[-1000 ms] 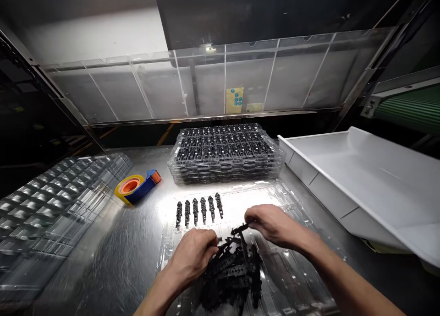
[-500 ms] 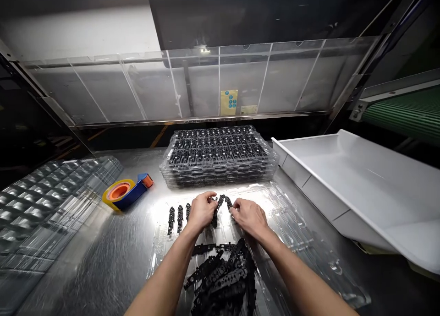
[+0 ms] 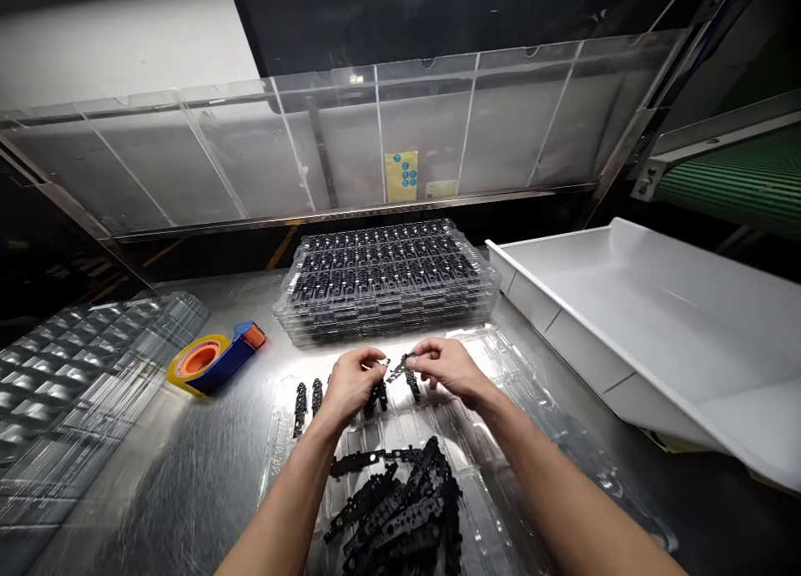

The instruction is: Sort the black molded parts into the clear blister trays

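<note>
A clear plastic tray (image 3: 494,476) lies on the metal table, with several black parts (image 3: 300,409) standing in a row along its far side. My left hand (image 3: 358,382) is closed over that row, pinching a small black part whose end shows at the fingertips. Just right of it, my right hand (image 3: 445,366) pinches another black part (image 3: 399,369), tilted between thumb and fingers. One black part lies in the tray just under my right fingers. Nearer to me, a loose heap of black parts (image 3: 406,509) rests on the tray.
Behind the tray sits a stack of filled clear trays (image 3: 388,300). A tape dispenser (image 3: 219,359) and clear empty trays (image 3: 81,376) are at the left. A large white bin (image 3: 601,342) stands at the right, below a green conveyor (image 3: 738,175).
My right hand has shifted slightly up and left and now has a tilted black part at its fingertips. My left hand has moved slightly left. The camera view has turned a little.
</note>
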A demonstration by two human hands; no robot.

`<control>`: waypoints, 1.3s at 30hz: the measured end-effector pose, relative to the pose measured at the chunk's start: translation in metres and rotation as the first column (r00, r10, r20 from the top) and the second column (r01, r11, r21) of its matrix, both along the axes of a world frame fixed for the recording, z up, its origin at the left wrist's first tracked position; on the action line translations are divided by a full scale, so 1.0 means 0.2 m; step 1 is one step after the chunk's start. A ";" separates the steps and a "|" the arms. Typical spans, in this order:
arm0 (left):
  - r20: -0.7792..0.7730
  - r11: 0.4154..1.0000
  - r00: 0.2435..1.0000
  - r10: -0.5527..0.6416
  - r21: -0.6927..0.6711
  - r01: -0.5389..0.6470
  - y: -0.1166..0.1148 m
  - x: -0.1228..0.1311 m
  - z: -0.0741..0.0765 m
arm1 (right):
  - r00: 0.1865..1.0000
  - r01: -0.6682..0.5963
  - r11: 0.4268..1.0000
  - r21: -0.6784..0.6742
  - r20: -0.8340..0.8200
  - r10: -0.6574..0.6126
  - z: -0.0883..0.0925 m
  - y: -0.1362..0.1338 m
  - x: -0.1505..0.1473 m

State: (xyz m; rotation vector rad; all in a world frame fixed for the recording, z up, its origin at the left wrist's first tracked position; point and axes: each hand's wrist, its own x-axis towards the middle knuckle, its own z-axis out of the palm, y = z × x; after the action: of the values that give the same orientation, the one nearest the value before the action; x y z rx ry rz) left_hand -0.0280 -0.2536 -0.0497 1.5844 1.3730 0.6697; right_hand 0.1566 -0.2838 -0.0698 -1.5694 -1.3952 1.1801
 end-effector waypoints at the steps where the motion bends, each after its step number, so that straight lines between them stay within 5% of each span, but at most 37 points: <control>1: 0.018 1.000 1.000 0.023 0.003 -0.023 0.00 0.00 0.01 | 1.000 -0.002 1.000 -0.004 -0.002 0.002 0.03 0.00 0.04; 7: 0.083 0.986 0.986 0.148 0.070 -0.153 0.04 0.04 -0.02 | 0.965 -0.079 0.991 -0.111 0.242 0.104 0.27 0.00 0.23; 13: 0.038 0.944 0.961 0.273 0.183 -0.275 0.01 0.04 -0.08 | 0.745 -0.163 0.944 -0.285 0.592 0.308 0.39 0.08 0.26; 18: -0.120 0.912 0.950 0.289 0.337 -0.235 -0.10 0.03 -0.07 | 0.575 -0.202 0.938 -0.281 0.742 0.346 0.34 0.19 0.17; 23: -0.342 0.902 0.922 0.182 0.432 -0.018 -0.19 0.03 -0.12 | 0.497 -0.246 0.955 -0.167 0.824 0.272 0.25 0.25 0.11; 28: -0.597 0.865 0.800 0.056 0.430 0.260 -0.23 0.06 -0.20 | 0.499 -0.291 0.953 -0.088 0.836 0.230 0.13 0.23 0.10; 32: -0.717 0.823 0.697 -0.013 0.388 0.414 -0.23 0.08 -0.18 | 0.531 -0.305 0.951 -0.042 0.821 0.207 0.04 0.20 0.12; 39: -0.769 0.827 0.639 -0.011 0.353 0.439 -0.19 0.10 -0.10 | 0.596 -0.358 0.933 0.049 0.781 0.188 -0.03 0.12 0.14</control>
State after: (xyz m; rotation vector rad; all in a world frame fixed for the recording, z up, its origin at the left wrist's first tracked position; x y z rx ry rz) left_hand -0.0079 -0.2911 -0.0690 2.6382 1.5691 0.1947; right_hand 0.1853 -0.2591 -0.0765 -1.8360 -2.3046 0.4481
